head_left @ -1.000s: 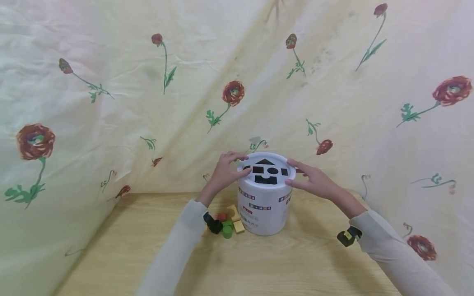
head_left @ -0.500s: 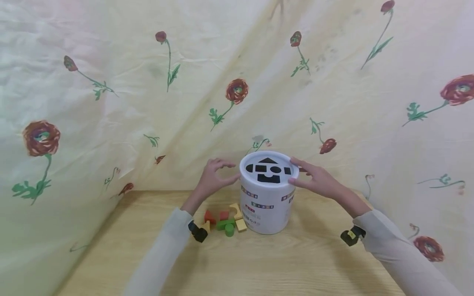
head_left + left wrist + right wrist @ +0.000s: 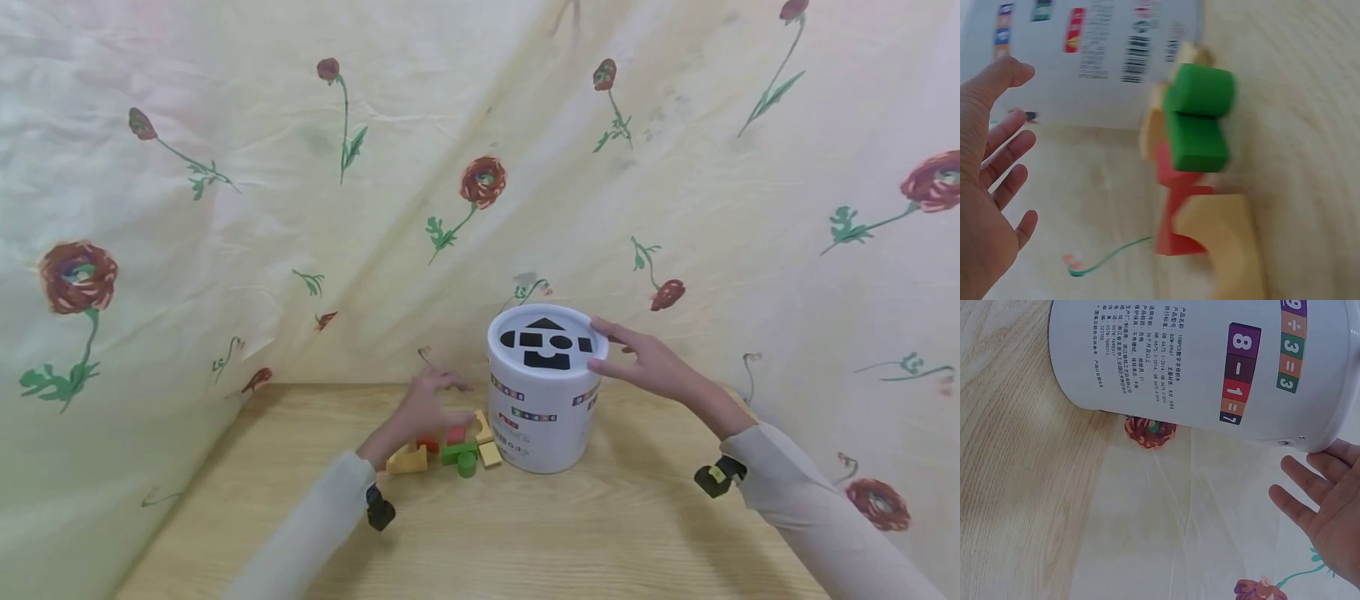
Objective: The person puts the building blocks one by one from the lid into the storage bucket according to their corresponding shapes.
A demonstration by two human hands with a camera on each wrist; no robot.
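A white shape-sorter bucket (image 3: 542, 417) stands upright on the table. Its lid (image 3: 513, 360) has several cut-out shapes. In the head view my right hand (image 3: 651, 364) rests thumb and fingers on the right side of the lid's rim; the right wrist view shows its lower fingers (image 3: 1307, 478) extended, apart from the bucket wall. To the left, my left hand (image 3: 422, 408) hovers with spread fingers over loose wooden blocks, holding nothing. Among these are a green cylinder (image 3: 1204, 89), a green block (image 3: 1200, 150), a red block (image 3: 1179, 244) and a yellow arch (image 3: 1235, 234).
The wooden table (image 3: 570, 533) runs up to a flowered cloth (image 3: 390, 208) hung behind and at both sides. A small yellow block (image 3: 491, 454) lies close to the bucket's base.
My left hand has let go of the lid's left rim and moved left and down above the blocks. The right hand stays on the rim.
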